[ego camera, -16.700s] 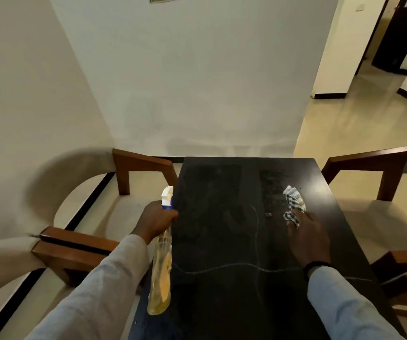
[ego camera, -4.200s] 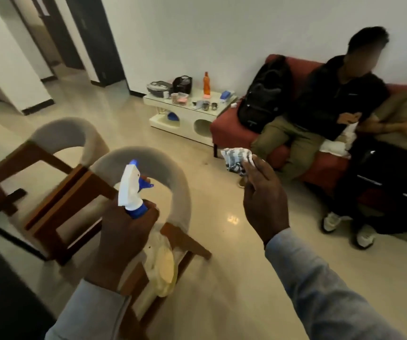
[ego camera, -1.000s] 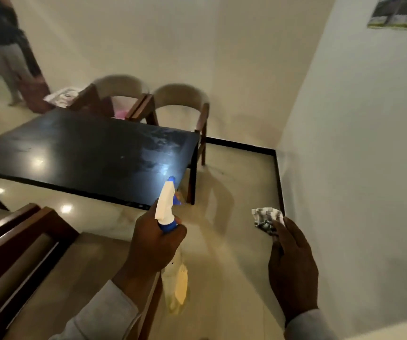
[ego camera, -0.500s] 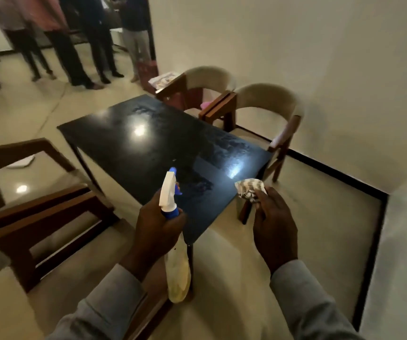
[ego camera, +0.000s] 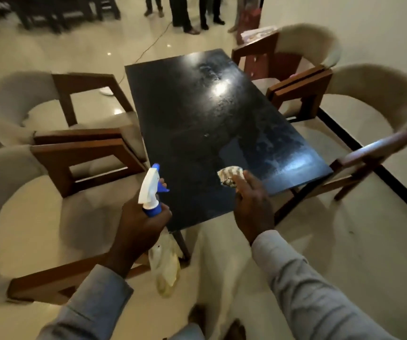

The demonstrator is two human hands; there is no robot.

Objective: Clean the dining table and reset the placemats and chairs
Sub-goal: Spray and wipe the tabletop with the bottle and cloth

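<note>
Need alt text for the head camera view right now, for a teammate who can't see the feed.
A person stands at the near end of a black dining table, left hand gripping a white and blue spray bottle and right hand holding a crumpled cloth above the tabletop. Four cushioned wooden chairs flank the table, two per side; its surface looks streaked and bare.

table (ego camera: 197, 114): glossy black, smeared | chairs (ego camera: 92, 153): wood, matt cloth | spray bottle (ego camera: 152, 192): plastic | floor (ego camera: 87, 45): glossy
</note>
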